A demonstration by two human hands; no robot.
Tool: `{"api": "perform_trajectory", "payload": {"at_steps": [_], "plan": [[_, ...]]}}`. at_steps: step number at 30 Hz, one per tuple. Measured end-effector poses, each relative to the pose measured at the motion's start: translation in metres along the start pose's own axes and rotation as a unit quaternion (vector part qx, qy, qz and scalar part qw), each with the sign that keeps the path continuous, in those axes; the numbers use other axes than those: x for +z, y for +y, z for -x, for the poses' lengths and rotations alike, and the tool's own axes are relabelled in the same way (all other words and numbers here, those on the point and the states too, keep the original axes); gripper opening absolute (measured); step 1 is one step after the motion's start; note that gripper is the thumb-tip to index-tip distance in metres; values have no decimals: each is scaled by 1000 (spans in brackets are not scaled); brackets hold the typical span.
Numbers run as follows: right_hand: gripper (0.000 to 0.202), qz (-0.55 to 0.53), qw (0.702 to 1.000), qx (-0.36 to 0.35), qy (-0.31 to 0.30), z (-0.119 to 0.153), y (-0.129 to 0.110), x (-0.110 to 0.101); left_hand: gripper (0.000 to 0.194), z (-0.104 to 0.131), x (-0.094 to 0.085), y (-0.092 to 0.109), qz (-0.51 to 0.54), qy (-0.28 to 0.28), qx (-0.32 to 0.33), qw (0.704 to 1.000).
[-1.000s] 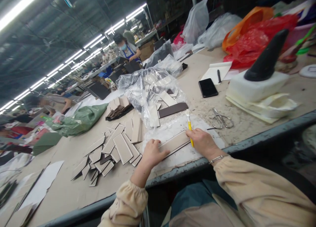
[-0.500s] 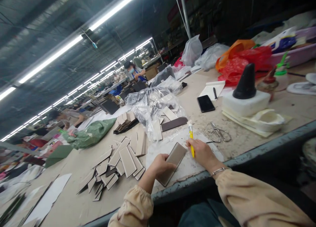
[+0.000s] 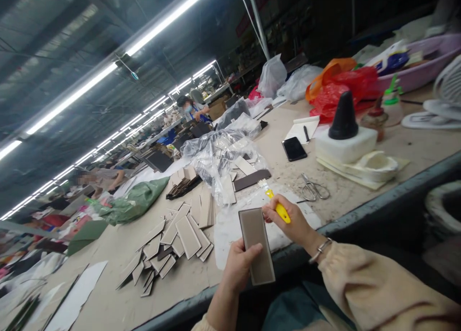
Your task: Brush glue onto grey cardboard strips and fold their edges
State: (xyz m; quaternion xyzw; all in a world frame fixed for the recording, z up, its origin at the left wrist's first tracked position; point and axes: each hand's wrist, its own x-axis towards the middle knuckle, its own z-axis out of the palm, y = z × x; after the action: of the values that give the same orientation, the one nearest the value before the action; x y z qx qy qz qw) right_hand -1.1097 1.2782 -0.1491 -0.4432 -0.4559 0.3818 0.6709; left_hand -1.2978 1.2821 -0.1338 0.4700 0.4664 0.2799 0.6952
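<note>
Left hand (image 3: 238, 268) grips panel (image 3: 256, 244); right hand (image 3: 293, 223) clasps brush (image 3: 275, 204); scissors (image 3: 313, 189) near.

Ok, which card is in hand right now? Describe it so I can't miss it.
Start at the long beige table and come to its near edge. The left hand holds one grey card up off the table, face toward the camera, beside the right hand's yellow brush; the other cards lie scattered flat.

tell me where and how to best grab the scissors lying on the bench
Take the scissors by the looped handles at their right end, coming straight down from above. They lie flat on the bench with bare surface around them, and the blades point left toward the right hand.
</note>
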Motion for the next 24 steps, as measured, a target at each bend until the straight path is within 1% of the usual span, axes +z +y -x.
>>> {"api": "perform_trajectory", "payload": {"at_steps": [5,10,11,13,15,17,18,21,24], "plan": [[28,-27,999,-1,21,0,-8,-5,44,0,8,-1,13,-19,-17,1000],[27,49,997,-32,46,1,-8,-6,43,8,19,-4,53,-37,-22,998],[26,48,997,-31,45,3,-8,-5,45,10,22,-5,74,-49,-26,996],[27,35,998,-24,42,7,-10,-4,54,14,27,-5,135,-95,-46,985],[27,26,999,-13,39,12,-15,-4,65,16,33,-6,197,-152,-71,966],[27,21,999,-1,34,20,-20,-5,71,18,39,-8,231,-183,-87,952],[27,20,999,2,33,24,-23,-6,72,19,41,-9,234,-186,-92,950],[26,21,999,-11,44,36,-29,-4,74,25,42,-13,223,-164,-95,956],[23,38,994,-40,99,47,-30,6,79,37,38,-14,198,-153,-95,964]]}}
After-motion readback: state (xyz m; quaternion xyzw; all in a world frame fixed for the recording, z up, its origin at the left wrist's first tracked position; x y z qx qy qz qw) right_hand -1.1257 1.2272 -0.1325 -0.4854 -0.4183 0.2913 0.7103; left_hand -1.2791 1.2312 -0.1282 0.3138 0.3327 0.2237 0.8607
